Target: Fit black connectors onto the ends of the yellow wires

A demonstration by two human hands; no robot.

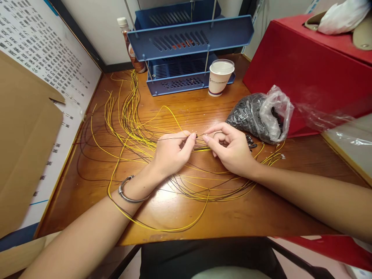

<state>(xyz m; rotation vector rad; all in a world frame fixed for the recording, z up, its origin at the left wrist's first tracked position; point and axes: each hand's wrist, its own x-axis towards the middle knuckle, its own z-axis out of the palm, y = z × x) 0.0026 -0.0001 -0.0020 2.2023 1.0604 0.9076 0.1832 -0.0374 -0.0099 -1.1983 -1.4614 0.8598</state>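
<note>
My left hand [173,153] is closed in a pinch, thumb against forefinger, on a thin dark wire [175,138]. A tiny black piece [197,136] shows at its fingertips. Facing it, my right hand [232,149] pinches the other end of that short stretch, where something small and pale sits at the fingertips; its exact kind is too small to tell. Under and around both hands lie many loose yellow and dark wires [130,104], looping over the wooden desk [221,221]. By my right hand are small black parts [251,143] beside a clear plastic bag [250,116] full of dark pieces.
Behind stand a blue desk rack [188,37], a paper cup [221,77] and a bottle [130,46]. A red box [290,66] rises at the right. On the left are cardboard [26,143] and a printed board [37,42]. The desk's front edge is close to me.
</note>
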